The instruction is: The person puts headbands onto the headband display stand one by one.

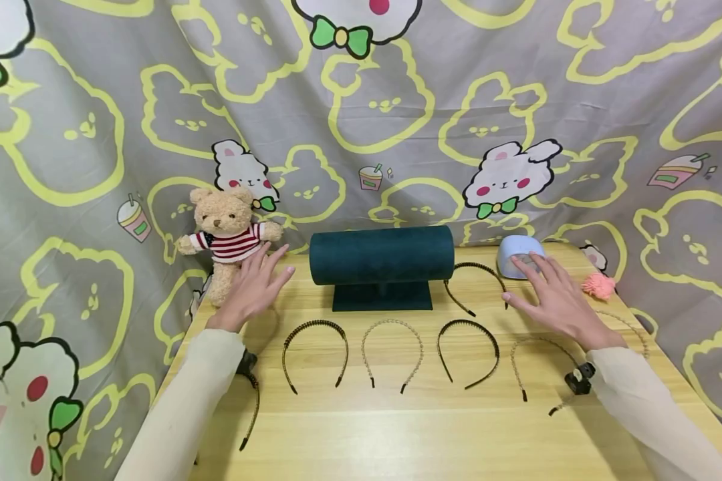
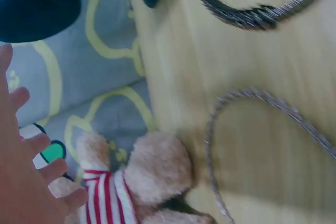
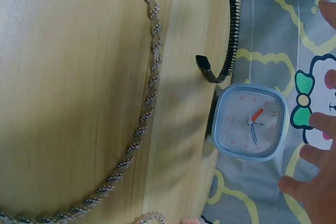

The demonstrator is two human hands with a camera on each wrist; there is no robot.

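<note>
My left hand hovers with fingers spread in front of the teddy bear and holds nothing. On the other side, my right hand is also spread and unfilled, partly covering the light-blue clock. In the right wrist view the clock face shows whole, apart from the fingers. Several headbands lie between and below the hands: a dark beaded one, a pale beaded one and a black one. Under my right forearm lies another pale headband, partly hidden.
A dark green cylindrical display stand stands at the back middle, with a dark headband beside its base. A pink fluffy thing sits at the right edge. A patterned curtain hangs behind the wooden table.
</note>
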